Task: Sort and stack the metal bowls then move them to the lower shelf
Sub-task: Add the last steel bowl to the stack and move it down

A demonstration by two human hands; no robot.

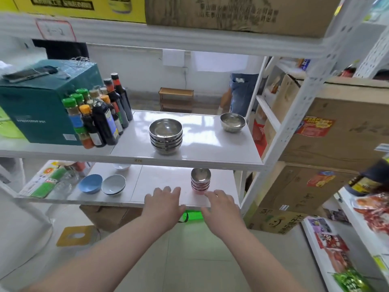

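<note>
hovering empty, left hand [163, 204] spread; right hand [219, 207] likewise

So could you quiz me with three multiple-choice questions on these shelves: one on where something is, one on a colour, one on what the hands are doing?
1. Where is the single metal bowl?
A. middle shelf, right end
B. lower shelf
C. floor

2. What colour is the bowl beside the grey bowl?
A. red
B. blue
C. yellow

3. The hands are:
A. holding bowls
B. empty
C. holding a bottle

A: it sits alone, right of the large stack.
B: the blue bowl.
B: left hand and right hand are open over the lower shelf.
</note>
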